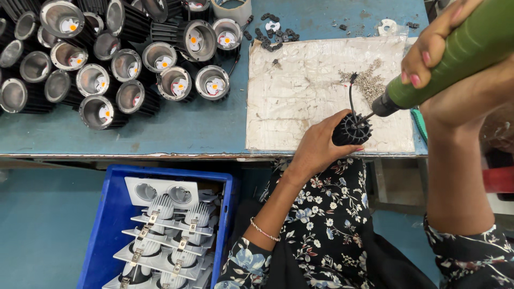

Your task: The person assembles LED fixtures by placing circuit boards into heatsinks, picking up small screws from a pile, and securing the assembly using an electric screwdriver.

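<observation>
Black finned lamp body (350,130): matt, ribbed, looks like cast metal; a thin black wire rises from it. Driver (455,59) touching it: green casing, smooth satin plastic, dark metal tip. Under the lamp body, work mat (300,96): whitish, crinkled, scuffed sheet. Left of the mat, bench top (187,126): blue-painted, worn, edge chipped. Lamp cluster (107,69) further left: glossy mirror-like reflectors. Crate (110,214) below: glossy blue plastic.

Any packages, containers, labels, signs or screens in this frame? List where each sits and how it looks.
No labels, signs or screens show.
Blue plastic crate: below the bench edge, lower left; rectangular, stacked with white twin-lamp fittings.
Roll of pale tape: top edge of the blue-green bench; round, partly cut off.
Clear plastic sheet: over the pale work mat; rectangular, crinkled.
</observation>
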